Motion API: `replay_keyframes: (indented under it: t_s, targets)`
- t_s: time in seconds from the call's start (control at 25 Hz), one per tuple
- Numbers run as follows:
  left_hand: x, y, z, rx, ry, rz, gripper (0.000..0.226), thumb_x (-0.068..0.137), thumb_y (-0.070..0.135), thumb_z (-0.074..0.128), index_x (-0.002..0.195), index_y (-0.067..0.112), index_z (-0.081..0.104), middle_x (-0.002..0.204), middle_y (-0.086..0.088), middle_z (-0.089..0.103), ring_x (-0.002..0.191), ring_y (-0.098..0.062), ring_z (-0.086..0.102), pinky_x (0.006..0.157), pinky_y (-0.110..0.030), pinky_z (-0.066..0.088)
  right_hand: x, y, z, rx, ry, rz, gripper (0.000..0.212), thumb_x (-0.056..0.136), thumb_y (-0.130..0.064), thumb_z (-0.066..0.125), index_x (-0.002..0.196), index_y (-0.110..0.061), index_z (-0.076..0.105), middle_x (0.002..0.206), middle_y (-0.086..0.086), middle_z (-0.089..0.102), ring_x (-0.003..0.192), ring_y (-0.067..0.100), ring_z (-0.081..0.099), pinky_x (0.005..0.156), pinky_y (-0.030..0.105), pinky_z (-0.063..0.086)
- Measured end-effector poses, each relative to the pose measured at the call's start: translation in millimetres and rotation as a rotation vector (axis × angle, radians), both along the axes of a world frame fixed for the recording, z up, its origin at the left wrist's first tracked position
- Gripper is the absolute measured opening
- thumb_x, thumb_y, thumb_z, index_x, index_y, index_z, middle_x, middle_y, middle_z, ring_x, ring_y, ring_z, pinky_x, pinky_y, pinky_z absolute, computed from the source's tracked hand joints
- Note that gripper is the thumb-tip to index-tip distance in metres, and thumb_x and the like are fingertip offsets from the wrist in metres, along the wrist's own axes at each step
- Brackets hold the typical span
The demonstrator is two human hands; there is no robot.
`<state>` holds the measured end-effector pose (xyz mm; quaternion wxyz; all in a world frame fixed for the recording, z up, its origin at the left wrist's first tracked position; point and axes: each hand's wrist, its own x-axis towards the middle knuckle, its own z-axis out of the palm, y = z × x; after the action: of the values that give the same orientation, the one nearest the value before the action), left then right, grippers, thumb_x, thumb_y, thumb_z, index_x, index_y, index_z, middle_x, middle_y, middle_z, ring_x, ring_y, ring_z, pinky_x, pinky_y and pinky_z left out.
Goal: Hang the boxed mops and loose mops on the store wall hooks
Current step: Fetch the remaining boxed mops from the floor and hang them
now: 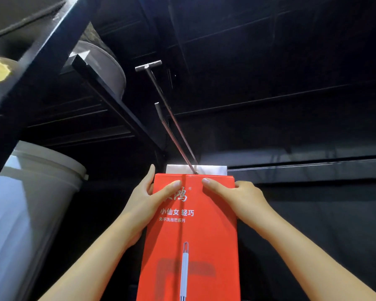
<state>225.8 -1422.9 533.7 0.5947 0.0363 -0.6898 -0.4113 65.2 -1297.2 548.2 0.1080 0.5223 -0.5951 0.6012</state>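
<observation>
Gripped the boxed mop (191, 235) high, just under its top corners. Took the left edge with the left hand (148, 194), thumb laid flat across the red front and one finger pointing up beside the corner. Took the right edge with the right hand (245, 194), thumb on the front and fingers curled round the side. Left neither hand free or clenched on nothing: both closed on the carton. Held both forearms raised steeply and converging on the box, wrists bent back a little, thumbs nearly meeting at the centre line.

Judged the carton light for its length and fairly stiff, though thin card of this sort would probably dent under a hard squeeze. Judged the glossy print likely slick, hence thumbs pressed flat rather than pinching. Reckoned a hold close to the top, either side of the hang point, best for steering that edge.

Held the box upright against the dark wall, top edge meeting the lower prong of the wire hook (174, 135) at mid-width. Could not tell whether a hang hole was already threaded on. Showed a white card or box (213, 169) directly behind, on the same hook. Farther out, to the left, stood a pale bucket (41, 181) under a dark shelf (109, 98).
</observation>
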Motion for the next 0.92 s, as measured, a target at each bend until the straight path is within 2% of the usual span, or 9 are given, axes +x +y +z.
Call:
replay_keyframes:
  t_s: [0.12, 0.2, 0.32, 0.4, 0.48, 0.56, 0.68, 0.8, 0.92]
  targets:
    - [0, 0, -2, 0.012, -0.036, -0.014, 0.112, 0.06, 0.05, 0.078, 0.153, 0.039, 0.015, 0.117, 0.007, 0.067, 0.091, -0.012, 0.073, 0.081, -0.035, 0.058, 2, -5, -8, -0.03, -0.037, -0.028, 0.06, 0.064, -0.074, 0.068, 0.09, -0.021, 0.073, 0.096, -0.005, 0.072, 0.081, 0.009, 0.069, 0.062, 0.023, 0.051]
    - [0, 2, -2, 0.028, -0.03, -0.021, 0.111, 0.063, 0.049, 0.078, 0.154, 0.037, 0.013, 0.118, 0.007, 0.066, 0.089, -0.012, 0.073, 0.077, -0.033, 0.058, 4, -7, -14, -0.043, -0.045, -0.025, 0.066, 0.064, -0.078, 0.065, 0.096, -0.021, 0.071, 0.102, -0.003, 0.07, 0.086, 0.011, 0.068, 0.067, 0.025, 0.053]
    - [-4, 4, -5, 0.048, 0.025, 0.008, 0.103, 0.076, 0.041, 0.077, 0.155, 0.034, 0.011, 0.101, 0.016, 0.066, 0.085, -0.009, 0.071, 0.067, -0.028, 0.055, 11, -1, -20, -0.056, -0.102, -0.032, 0.074, 0.069, -0.076, 0.062, 0.111, -0.015, 0.063, 0.112, -0.001, 0.065, 0.084, 0.008, 0.062, 0.06, 0.021, 0.045]
    - [-6, 5, -7, 0.028, 0.062, 0.052, 0.101, 0.08, 0.037, 0.076, 0.155, 0.031, 0.008, 0.097, 0.018, 0.067, 0.087, -0.007, 0.069, 0.069, -0.027, 0.054, 14, 2, -24, -0.056, -0.146, -0.037, 0.083, 0.071, -0.074, 0.063, 0.125, -0.011, 0.053, 0.116, -0.001, 0.058, 0.083, 0.008, 0.056, 0.058, 0.022, 0.039]
    - [-7, 8, -9, 0.005, 0.082, 0.115, 0.104, 0.08, 0.036, 0.077, 0.155, 0.031, 0.006, 0.126, 0.009, 0.062, 0.105, -0.011, 0.065, 0.083, -0.032, 0.054, 19, 5, -25, -0.062, -0.166, -0.058, 0.09, 0.073, -0.071, 0.064, 0.135, -0.008, 0.043, 0.127, 0.005, 0.053, 0.098, 0.017, 0.055, 0.07, 0.026, 0.041]
    - [-3, 18, -7, -0.024, 0.06, 0.262, 0.103, 0.08, 0.036, 0.078, 0.155, 0.031, 0.007, 0.15, -0.001, 0.042, 0.13, -0.021, 0.05, 0.103, -0.041, 0.045, 25, 7, -25, -0.046, -0.171, -0.147, 0.097, 0.072, -0.071, 0.065, 0.138, -0.006, 0.037, 0.138, 0.01, 0.048, 0.121, 0.027, 0.051, 0.086, 0.033, 0.044]
    - [3, 42, -3, -0.114, -0.059, 0.619, 0.097, 0.08, 0.035, 0.076, 0.155, 0.023, 0.015, 0.151, -0.009, 0.04, 0.136, -0.032, 0.042, 0.105, -0.046, 0.04, 34, 31, -32, 0.087, -0.031, -0.479, 0.101, 0.07, -0.073, 0.067, 0.138, -0.005, 0.035, 0.139, 0.015, 0.046, 0.13, 0.035, 0.043, 0.099, 0.044, 0.044]
    - [8, 73, -14, -0.265, -0.365, 0.933, 0.089, 0.081, 0.044, 0.07, 0.152, 0.02, 0.021, 0.15, -0.012, 0.036, 0.133, -0.038, 0.039, 0.11, -0.056, 0.032, 38, 87, -41, 0.341, 0.305, -0.89, 0.102, 0.073, -0.072, 0.063, 0.143, -0.007, 0.029, 0.141, 0.019, 0.041, 0.13, 0.037, 0.038, 0.104, 0.051, 0.04]
    - [15, 108, -23, -0.285, -0.63, 0.987, 0.085, 0.08, 0.058, 0.064, 0.149, 0.02, 0.029, 0.155, -0.016, 0.027, 0.138, -0.043, 0.03, 0.114, -0.058, 0.022, 37, 160, -42, 0.467, 0.386, -1.05, 0.105, 0.073, -0.075, 0.061, 0.146, -0.009, 0.026, 0.141, 0.018, 0.04, 0.13, 0.038, 0.038, 0.105, 0.055, 0.038]
